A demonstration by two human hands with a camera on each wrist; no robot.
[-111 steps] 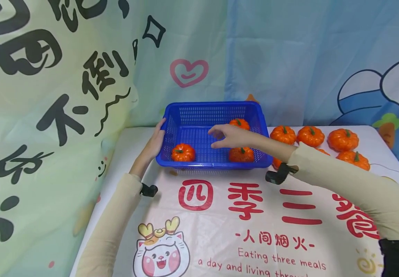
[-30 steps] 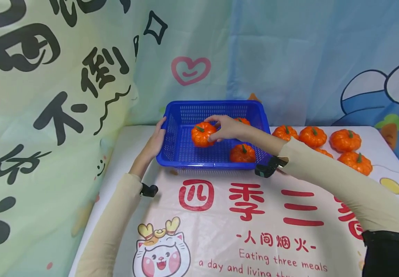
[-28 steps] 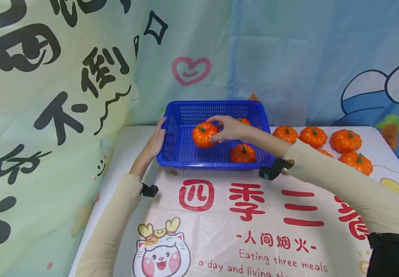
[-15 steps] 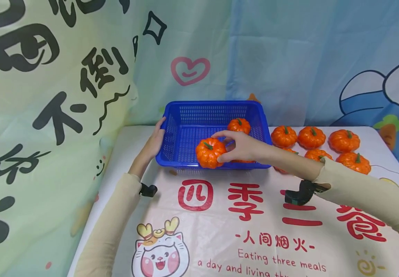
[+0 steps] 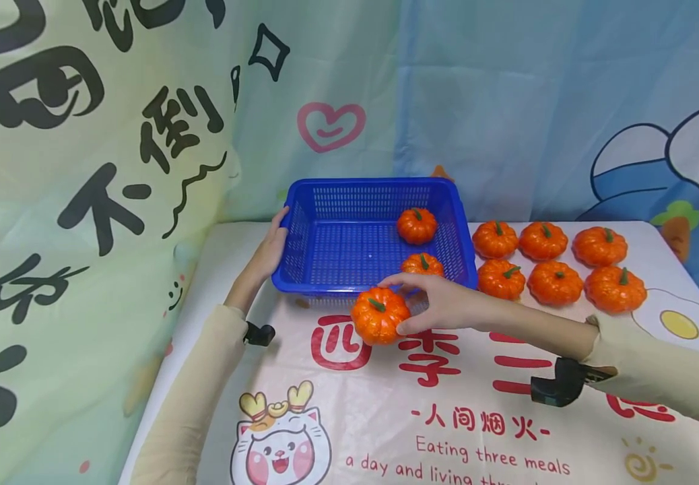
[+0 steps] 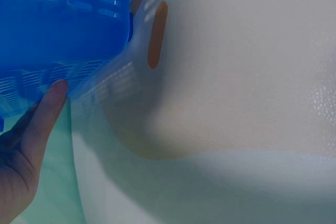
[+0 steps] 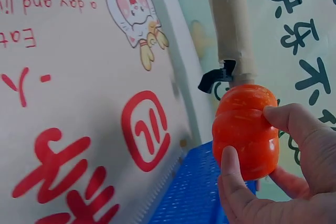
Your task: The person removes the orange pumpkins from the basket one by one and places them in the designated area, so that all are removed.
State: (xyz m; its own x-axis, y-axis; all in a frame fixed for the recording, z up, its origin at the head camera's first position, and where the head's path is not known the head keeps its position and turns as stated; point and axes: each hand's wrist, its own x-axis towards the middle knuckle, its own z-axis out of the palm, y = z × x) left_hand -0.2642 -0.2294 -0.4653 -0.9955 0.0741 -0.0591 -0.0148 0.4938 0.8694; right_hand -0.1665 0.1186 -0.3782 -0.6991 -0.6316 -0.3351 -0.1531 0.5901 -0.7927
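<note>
A small orange pumpkin (image 5: 380, 315) with a green stem is pinched between the thumb and fingers of my right hand (image 5: 440, 306). It is off the table, just in front of the blue basket (image 5: 374, 291). The right wrist view shows the same pumpkin (image 7: 245, 135) gripped from the side by the right hand (image 7: 294, 182). My left hand (image 5: 267, 252) rests along the basket's left side; in the left wrist view a straight digit of that hand (image 6: 44, 124) lies against the basket wall (image 6: 63, 40). Inside the basket, one pumpkin (image 5: 417, 225) sits behind another pumpkin (image 5: 422, 264), which the right hand partly hides.
Several more pumpkins (image 5: 555, 283) stand in two rows on the table, right of the basket. A printed cloth (image 5: 464, 384) covers the table. Behind and to the left hang a blue curtain (image 5: 477, 101) and a pale printed curtain (image 5: 143, 303).
My right hand, earlier above the basket with nothing in it, has taken the front left pumpkin and carried it over the front rim toward me. The left hand has stayed put.
</note>
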